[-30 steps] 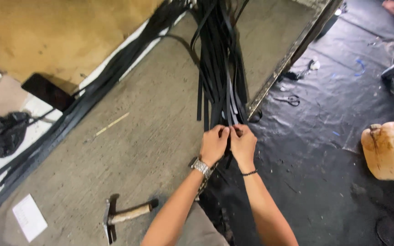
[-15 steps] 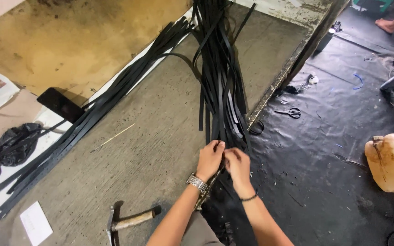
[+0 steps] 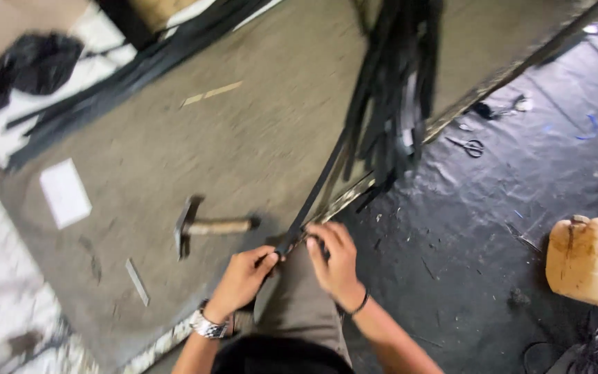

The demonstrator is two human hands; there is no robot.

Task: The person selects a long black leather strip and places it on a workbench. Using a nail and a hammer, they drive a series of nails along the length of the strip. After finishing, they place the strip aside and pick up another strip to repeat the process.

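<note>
Your left hand (image 3: pixel 243 275) and right hand (image 3: pixel 337 260) sit close together, both pinched on the near end of one black strip (image 3: pixel 316 197). The strip runs up to the bundle (image 3: pixel 399 97), apart from it. Hammer (image 3: pixel 205 226) lies just left, untouched. Judgement: one strip singled out; the bundle remains.

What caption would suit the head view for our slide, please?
Both hands, left hand and right hand, pinch a black strip beside a hammer.
</note>
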